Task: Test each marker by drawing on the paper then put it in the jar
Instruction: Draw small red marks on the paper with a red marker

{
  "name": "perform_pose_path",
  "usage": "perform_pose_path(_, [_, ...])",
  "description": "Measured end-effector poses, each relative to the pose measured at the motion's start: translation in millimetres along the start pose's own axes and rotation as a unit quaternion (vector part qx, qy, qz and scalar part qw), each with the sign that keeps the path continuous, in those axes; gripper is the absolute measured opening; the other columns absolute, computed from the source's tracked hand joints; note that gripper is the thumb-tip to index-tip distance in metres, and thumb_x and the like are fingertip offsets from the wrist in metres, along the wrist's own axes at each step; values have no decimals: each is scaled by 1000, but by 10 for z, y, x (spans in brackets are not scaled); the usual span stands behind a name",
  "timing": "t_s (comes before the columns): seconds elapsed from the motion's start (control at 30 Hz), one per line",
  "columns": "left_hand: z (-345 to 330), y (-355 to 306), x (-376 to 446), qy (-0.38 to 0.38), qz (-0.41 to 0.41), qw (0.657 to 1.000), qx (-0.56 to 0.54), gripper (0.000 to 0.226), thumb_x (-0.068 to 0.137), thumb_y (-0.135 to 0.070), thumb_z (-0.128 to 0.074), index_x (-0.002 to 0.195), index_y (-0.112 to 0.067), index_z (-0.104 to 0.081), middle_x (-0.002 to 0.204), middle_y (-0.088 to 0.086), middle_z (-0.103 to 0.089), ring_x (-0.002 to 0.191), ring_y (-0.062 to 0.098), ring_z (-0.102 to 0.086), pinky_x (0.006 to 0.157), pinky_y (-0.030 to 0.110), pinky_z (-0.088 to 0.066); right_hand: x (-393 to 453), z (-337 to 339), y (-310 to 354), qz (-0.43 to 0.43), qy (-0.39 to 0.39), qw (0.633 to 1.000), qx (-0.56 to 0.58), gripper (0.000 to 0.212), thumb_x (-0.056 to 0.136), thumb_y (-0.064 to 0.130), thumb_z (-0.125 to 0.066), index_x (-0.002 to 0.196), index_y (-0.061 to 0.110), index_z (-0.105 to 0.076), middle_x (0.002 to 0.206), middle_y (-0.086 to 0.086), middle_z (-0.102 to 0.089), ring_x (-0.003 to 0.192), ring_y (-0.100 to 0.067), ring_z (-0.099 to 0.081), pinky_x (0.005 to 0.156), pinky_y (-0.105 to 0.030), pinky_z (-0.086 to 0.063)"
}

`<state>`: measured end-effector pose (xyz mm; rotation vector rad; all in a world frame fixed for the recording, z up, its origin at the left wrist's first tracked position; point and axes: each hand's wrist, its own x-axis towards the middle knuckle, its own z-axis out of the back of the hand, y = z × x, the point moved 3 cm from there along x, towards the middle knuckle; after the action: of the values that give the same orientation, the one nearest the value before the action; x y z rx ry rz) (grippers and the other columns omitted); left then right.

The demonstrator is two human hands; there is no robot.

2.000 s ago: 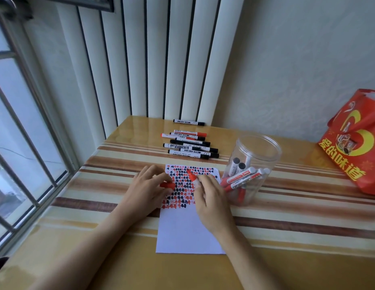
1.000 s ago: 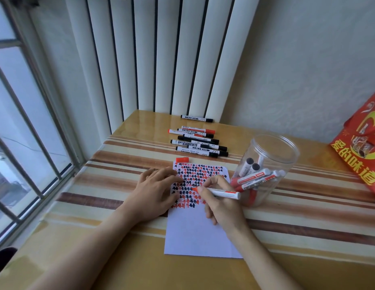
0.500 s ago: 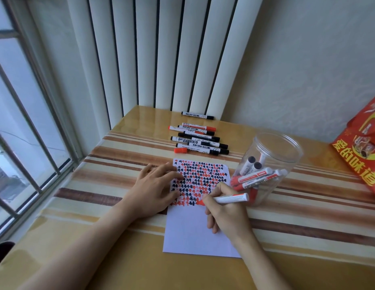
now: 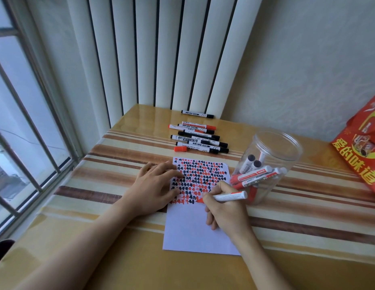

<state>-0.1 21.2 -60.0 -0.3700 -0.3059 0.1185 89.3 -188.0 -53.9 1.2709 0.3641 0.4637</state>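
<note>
A white paper (image 4: 195,229) lies on the striped table, its upper half filled with red and black marks. My right hand (image 4: 226,210) grips an uncapped red marker (image 4: 228,196) with its tip on the paper at the bottom row of marks. Flat on the paper's left edge, my left hand (image 4: 155,187) presses it down. The marker's red cap (image 4: 180,149) lies beyond the paper. A clear plastic jar (image 4: 272,164) to the right holds several markers. Several more black and red markers (image 4: 200,138) lie in a row at the back.
A red printed bag (image 4: 362,151) stands at the right edge. White vertical blinds (image 4: 161,55) hang behind the table. A barred window (image 4: 21,114) runs along the left side.
My left hand put the red cap down beyond the paper and went flat on the sheet. My right hand turned the marker and brought its tip down to the lowest row of marks.
</note>
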Motion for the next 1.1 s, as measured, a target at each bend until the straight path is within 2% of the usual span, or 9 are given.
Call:
perform_pose_path(0.17, [1, -3, -2, 2, 2, 1000, 0, 52, 91, -65, -33, 135, -44, -50, 149, -16, -40, 142, 3, -32, 122, 47, -12, -11, -15, 20, 9, 21, 1000, -1, 25, 94, 2, -66, 78, 7, -47, 55, -12, -58, 34, -24, -53, 35, -24, -36])
perform_pose_path(0.33, [5, -2, 3, 9, 4, 1000, 4, 53, 91, -66, -31, 136, -44, -50, 149, -16, -40, 142, 3, -31, 122, 47, -12, -5, 2, 2, -3, 7, 1000, -5, 24, 94, 2, -66, 82, 2, -46, 55, -11, -56, 34, -22, -53, 34, -23, -36])
perform_pose_path(0.5, [13, -10, 4, 13, 7, 1000, 4, 53, 91, -66, -31, 136, -44, -49, 150, -17, -39, 141, 3, -32, 122, 48, -12, -3, 10, 4, 6, 7, 1000, 9, 25, 94, 2, -65, 79, 8, -47, 55, -11, -57, 35, -24, -55, 35, -23, -36])
perform_pose_path(0.67, [15, -14, 1, 13, 6, 1000, 4, 52, 92, -65, -33, 136, -43, -50, 150, -16, -39, 143, 4, -31, 122, 48, -11, 4, -3, 3, 18, 15, 1000, 0, 26, 96, 5, -66, 78, 14, -48, 58, -23, -57, 38, -26, -56, 36, -25, -38])
perform_pose_path(0.8, [18, -19, 2, 12, 6, 1000, -1, 54, 91, -65, -32, 136, -43, -50, 151, -15, -40, 144, 5, -31, 123, 48, -11, 6, 11, -2, 12, 25, 1000, 0, 33, 94, 5, -66, 70, 19, -49, 56, -14, -58, 35, -25, -54, 35, -24, -37])
perform_pose_path(1.1, [14, -15, 0, 5, 5, 1000, 9, 51, 92, -64, -33, 135, -43, -51, 149, -15, -41, 141, 5, -34, 123, 46, -12, 8, 0, 16, 8, 17, 1000, 0, 29, 94, 4, -65, 73, 16, -49, 55, -9, -60, 36, -25, -57, 35, -25, -38])
